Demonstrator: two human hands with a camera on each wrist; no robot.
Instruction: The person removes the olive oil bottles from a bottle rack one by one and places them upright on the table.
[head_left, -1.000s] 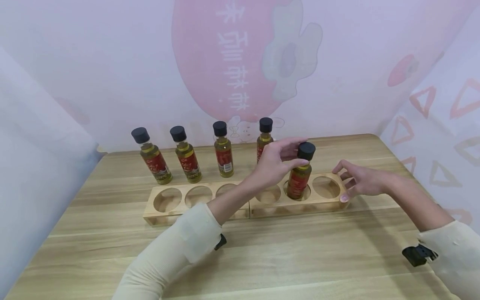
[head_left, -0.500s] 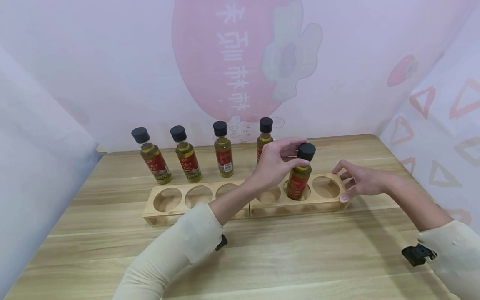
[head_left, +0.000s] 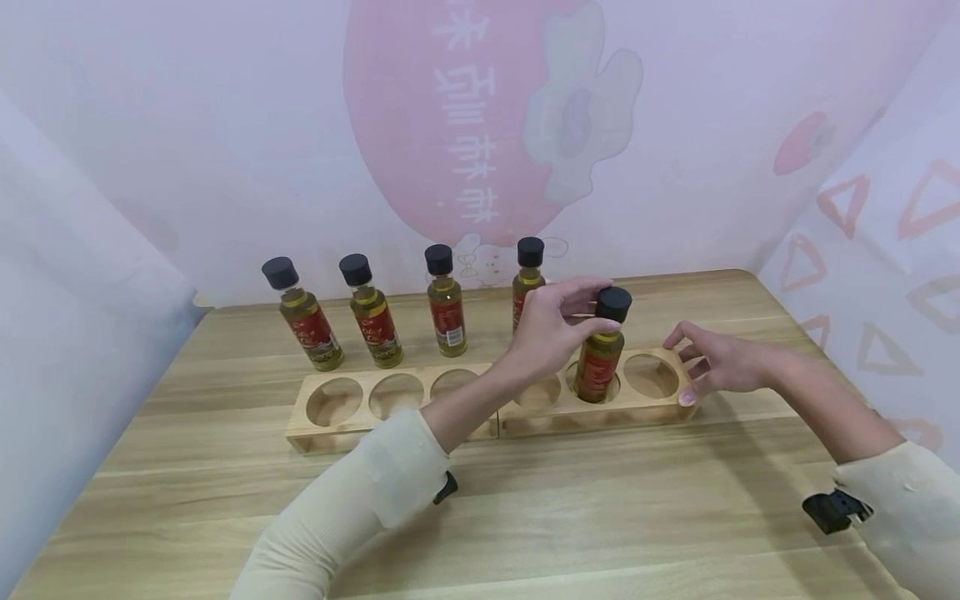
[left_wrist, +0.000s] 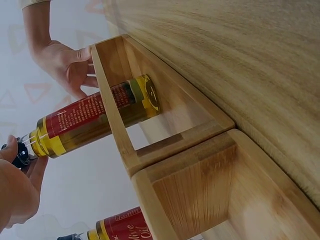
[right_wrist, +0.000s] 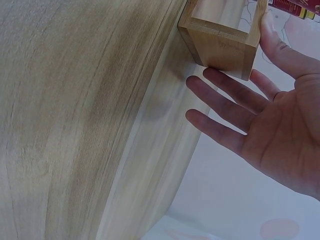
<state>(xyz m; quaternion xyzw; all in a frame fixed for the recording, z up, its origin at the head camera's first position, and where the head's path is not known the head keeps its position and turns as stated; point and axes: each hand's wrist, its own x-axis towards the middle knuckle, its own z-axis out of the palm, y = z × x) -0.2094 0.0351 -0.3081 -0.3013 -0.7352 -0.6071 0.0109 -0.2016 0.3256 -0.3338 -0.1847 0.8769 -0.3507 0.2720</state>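
Note:
My left hand pinches an olive oil bottle near its black cap, thumb in front and fingers behind. The bottle has a red label and stands in the middle hole of the right wooden bottle rack, leaning slightly. In the left wrist view, its base is low inside the frame, close to the bottom board. My right hand grips the rack's right end between thumb and index finger; in the right wrist view the other fingers extend loosely beside the end board.
A second wooden rack adjoins on the left, its holes bare. Behind stand several more olive oil bottles, one partly hidden by my left hand. A patterned cloth hangs behind the wooden table.
The bottle has shifted very slightly right and down in its hole, with my left hand still pinching it. My right hand stays at the rack's end.

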